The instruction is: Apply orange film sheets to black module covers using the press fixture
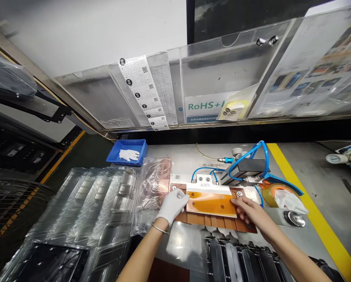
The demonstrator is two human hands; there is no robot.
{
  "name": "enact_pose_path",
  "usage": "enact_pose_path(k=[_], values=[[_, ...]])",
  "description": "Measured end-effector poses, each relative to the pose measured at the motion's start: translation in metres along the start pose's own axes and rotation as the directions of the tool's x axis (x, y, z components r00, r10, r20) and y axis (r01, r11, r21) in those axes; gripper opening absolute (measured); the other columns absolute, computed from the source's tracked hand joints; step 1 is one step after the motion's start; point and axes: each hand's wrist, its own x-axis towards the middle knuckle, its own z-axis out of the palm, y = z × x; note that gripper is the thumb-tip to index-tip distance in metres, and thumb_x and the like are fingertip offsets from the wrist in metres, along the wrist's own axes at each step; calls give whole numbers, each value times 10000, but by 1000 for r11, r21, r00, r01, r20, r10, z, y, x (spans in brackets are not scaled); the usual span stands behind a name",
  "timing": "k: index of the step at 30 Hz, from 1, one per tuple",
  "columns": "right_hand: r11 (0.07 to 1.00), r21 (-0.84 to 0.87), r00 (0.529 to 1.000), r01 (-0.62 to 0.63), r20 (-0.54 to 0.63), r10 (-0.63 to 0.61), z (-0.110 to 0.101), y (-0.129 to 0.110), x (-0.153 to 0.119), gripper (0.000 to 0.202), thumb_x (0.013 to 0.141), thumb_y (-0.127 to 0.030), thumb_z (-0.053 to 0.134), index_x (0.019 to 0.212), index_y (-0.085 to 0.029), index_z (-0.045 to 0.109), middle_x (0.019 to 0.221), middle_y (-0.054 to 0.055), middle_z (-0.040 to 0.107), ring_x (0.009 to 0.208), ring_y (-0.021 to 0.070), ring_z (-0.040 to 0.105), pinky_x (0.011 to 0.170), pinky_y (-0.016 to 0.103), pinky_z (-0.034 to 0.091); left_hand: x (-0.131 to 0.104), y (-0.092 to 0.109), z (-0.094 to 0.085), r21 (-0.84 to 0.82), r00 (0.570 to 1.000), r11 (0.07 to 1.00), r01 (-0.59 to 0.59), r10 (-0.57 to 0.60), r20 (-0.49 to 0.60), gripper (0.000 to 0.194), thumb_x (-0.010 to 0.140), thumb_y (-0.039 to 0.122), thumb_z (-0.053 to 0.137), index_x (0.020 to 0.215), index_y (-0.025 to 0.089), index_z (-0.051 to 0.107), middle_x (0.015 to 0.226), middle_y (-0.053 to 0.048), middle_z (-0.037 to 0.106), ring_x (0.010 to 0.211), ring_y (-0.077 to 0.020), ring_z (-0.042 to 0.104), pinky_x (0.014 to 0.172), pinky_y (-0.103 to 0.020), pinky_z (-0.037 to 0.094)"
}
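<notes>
- Two forearms reach up from the bottom edge, at about 6 o'clock, toward a jig (193, 217) on a grey bench (298, 164).
- Black trays (240, 260) lie nearest, between the arms; clear trays (84, 211) stack at 8 o'clock.
- The left hand (172, 204) wears a white glove and has a thin bangle at the wrist. Its fingers are spread flat on the left end of an amber sheet (212, 202), not closed around anything.
- The right hand (248, 211) is bare. Its fingertips press the sheet's right edge, thumb tucked under; whether it pinches the edge I cannot tell.
- The sheet lies flat in the middle of the jig, just below a white bar (209, 189).
- At 3 o'clock of the hands sit a tape roll (270, 195) with a white rag (289, 200) on it, and a steel button (294, 218).
- Beyond the jig, at 12 o'clock, a black block (245, 167) is fed by blue hoses (259, 150).
- At 10 o'clock, a plastic bag (153, 184) covers copper plates; past it, a blue bin (128, 150) holds a white glove (129, 155).
- Farthest back, a clear rack (222, 74) holds papers and a green sign (206, 105).
- A yellow line (307, 203) runs along the right side.
</notes>
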Motion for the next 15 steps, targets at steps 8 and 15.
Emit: enact_pose_path(k=[8,15], values=[[999,-44,1000,15,7,-15,0,-5,-1,384,639,-596,602,598,-249,442,539,-61,504,454,95,447,439,236,308,-1,-2,0,-4,999,999,-32,32,-26,283,866,227,631,637,187,471,511,111,431,458,-83,448,543,-245,392],[981,-191,999,-15,42,24,-12,-7,2,445,669,-626,653,588,-254,424,446,-85,425,383,85,367,407,228,239,4,-16,2,-79,994,993,-93,88,-62,194,830,256,666,711,185,531,523,88,543,511,-108,557,611,-267,462]])
